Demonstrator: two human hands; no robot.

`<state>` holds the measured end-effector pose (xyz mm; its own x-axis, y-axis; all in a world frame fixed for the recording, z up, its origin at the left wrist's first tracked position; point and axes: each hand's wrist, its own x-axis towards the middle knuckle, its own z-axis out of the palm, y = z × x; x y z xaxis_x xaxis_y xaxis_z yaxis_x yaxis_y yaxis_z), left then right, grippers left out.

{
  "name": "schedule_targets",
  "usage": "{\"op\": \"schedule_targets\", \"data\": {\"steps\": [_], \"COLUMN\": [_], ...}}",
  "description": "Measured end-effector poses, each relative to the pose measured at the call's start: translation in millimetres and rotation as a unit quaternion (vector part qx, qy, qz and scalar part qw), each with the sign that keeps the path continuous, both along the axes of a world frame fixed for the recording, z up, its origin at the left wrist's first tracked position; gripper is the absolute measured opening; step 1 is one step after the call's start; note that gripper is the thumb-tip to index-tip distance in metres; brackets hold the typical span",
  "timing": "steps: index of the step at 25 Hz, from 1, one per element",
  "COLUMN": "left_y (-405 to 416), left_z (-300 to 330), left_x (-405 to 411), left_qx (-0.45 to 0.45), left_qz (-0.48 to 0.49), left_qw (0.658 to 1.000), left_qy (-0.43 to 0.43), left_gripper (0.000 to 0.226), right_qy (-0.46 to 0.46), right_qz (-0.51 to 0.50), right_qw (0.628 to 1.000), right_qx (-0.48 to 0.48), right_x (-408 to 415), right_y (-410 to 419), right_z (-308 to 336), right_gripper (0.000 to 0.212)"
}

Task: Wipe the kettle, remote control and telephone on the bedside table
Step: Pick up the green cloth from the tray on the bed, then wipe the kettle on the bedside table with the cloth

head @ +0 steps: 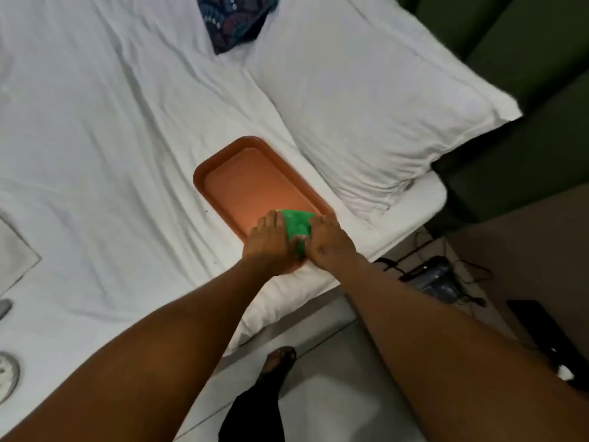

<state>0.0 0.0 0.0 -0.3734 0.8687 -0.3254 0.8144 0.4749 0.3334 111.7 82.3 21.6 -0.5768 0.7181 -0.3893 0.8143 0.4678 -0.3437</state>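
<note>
Both hands meet over a green cloth at the near end of an orange tray. The left hand lies palm down with its fingers stretched forward and close together, pressing on the cloth's left edge. The right hand also lies palm down, its fingers curled over the cloth's right edge, so the cloth shows as a narrow green strip between the two hands. Whether either hand pinches the cloth or only presses it flat cannot be told. The cloth rests on the tray's floor by its near right corner; the rest of the tray is bare.

The tray lies on a white bed, its far right side just beside a white pillow. A dark patterned cushion shows at the top edge.

Of the task's things, only the telephone is clear: dark, with cords trailing round it, on the bedside table to the right of the bed, well apart from the right hand and below the right forearm in the view. A flat black object lies further right on the same surface; it is too dim to name. A foot stands on the pale floor between the arms.
</note>
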Motion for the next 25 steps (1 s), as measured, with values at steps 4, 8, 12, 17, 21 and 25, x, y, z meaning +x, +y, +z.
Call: {"op": "schedule_targets", "data": {"steps": [4,8,12,17,21,25], "left_y": [16.6,28.2,35.3,50.7,75.2,98.0], "left_z": [-35.7,-50.1,-58.5,-20.7,18.8,31.0], "left_x": [-20.8,-26.6,-30.4,-1.4,69.9,178.2], "left_qx": [-0.014,-0.025,-0.066,-0.016,-0.037,-0.102], "left_qz": [0.129,0.225,0.330,0.381,0.302,0.207], "left_qw": [0.989,0.956,0.884,0.774,0.775,0.797], "left_qy": [-0.065,-0.184,-0.323,-0.506,-0.553,-0.558], "left_gripper": [0.060,0.049,0.046,0.025,0.035,0.050], "right_qy": [-0.085,-0.120,-0.117,0.007,0.141,0.212], "right_qz": [-0.038,0.017,0.046,-0.088,-0.260,-0.387], "right_qw": [0.996,0.993,0.992,0.990,0.940,0.885], "right_qx": [0.011,0.003,-0.014,-0.113,-0.169,-0.147], "right_x": [-26.3,-30.4,-21.3,24.1,100.3,200.1], "right_y": [12.3,5.1,6.3,6.3,-9.5,-21.5], "right_z": [-40.7,-63.1,-64.5,-49.2,-27.6,-9.6], "right_gripper": [0.046,0.042,0.045,0.065,0.071,0.061]}}
